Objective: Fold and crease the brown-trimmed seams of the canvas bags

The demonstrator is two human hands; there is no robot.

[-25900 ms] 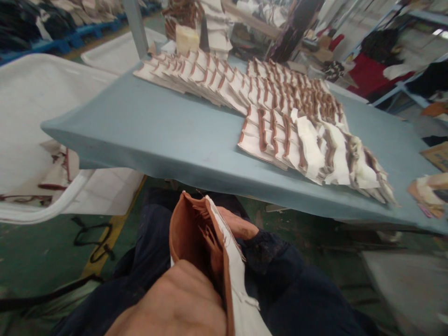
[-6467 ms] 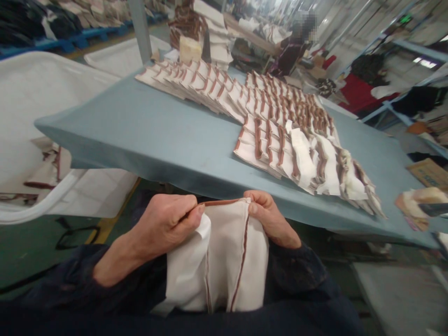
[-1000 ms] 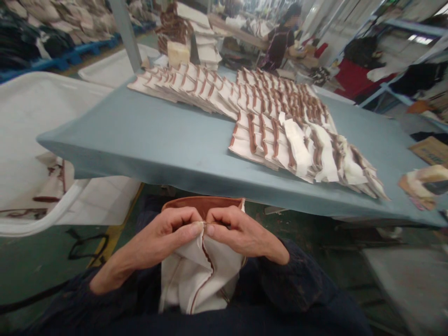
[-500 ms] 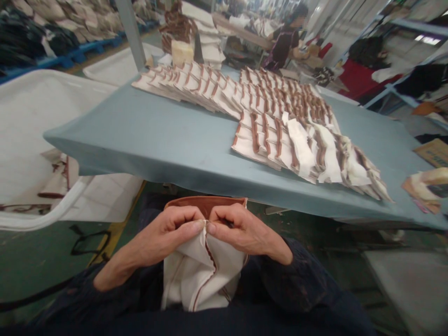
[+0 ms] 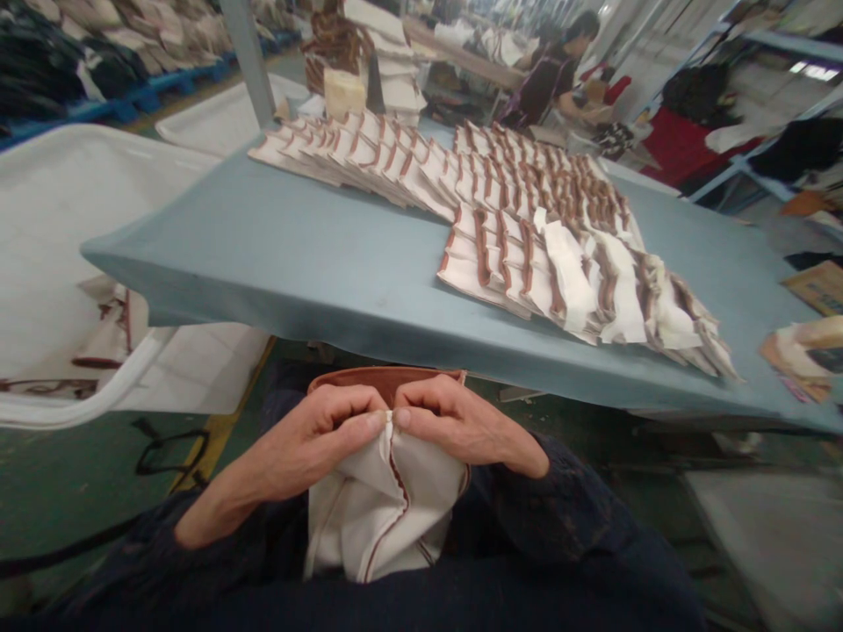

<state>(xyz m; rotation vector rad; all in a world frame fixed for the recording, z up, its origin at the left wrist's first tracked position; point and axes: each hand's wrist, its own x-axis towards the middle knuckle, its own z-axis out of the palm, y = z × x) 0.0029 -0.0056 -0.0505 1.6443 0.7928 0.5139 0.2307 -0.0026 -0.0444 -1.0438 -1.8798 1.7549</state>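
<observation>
A cream fabric piece [image 5: 369, 509], sewn like a bag or pouch with brown-edged seams and a brown panel at its far side, lies on my lap. My left hand [image 5: 322, 439] pinches the seam's upper end between thumb and bent fingers. Right beside it, my right hand [image 5: 454, 420] pinches the same seam, the two thumbs almost touching. A little of the cream edge shows between the thumbtips. The fingers curl behind the cloth, so their tips are hidden.
A table with a blue-grey cover [image 5: 296, 263] stands before me, bearing rows of cream and brown sewn pieces [image 5: 507, 254]. To the left is a white bin [image 5: 72, 193] with similar pieces inside. A co-worker [image 5: 553, 75] sits at the back. A metal post [image 5: 247, 61] rises behind the table.
Both hands keep their pinch on the seam, with only a very slight shift of the fingers. In the background, the co-worker's head and arm have moved a little to the right.
</observation>
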